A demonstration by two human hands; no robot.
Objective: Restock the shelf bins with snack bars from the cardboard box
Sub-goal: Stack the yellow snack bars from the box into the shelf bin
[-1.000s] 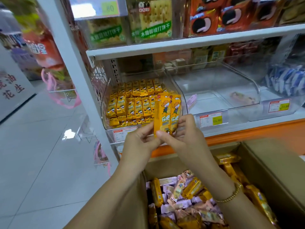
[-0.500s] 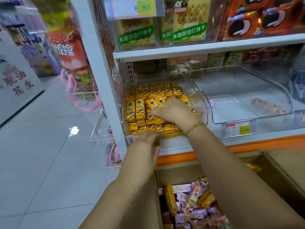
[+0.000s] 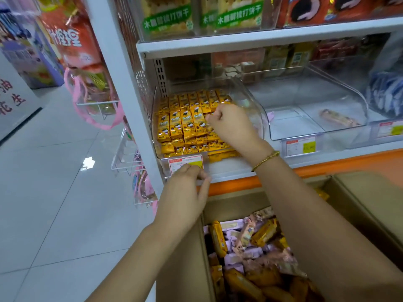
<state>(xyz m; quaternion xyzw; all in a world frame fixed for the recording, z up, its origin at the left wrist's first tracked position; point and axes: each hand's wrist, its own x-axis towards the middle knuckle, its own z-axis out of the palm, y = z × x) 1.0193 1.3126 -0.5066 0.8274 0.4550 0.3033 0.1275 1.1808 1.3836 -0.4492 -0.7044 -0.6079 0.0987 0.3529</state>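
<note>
Reflecting light, tiled floor (image 3: 54, 203), white shelving (image 3: 239, 43)

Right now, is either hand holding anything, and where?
Left hand grips the bin by its front lip. Right hand curls over the yellow bars inside; whether it pinches one cannot be told.

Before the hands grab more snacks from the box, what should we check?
1. Neat rows of yellow bars: ok.
2. Empty right hand: cannot tell, fingers curled over the bars.
3. Place of the left hand: ok, at the yellow bin front, by the price tag.
4. Stock in the next bin: not ok, only one bar.
5. More in the cardboard box: ok, yellow and pink packs inside.
</note>
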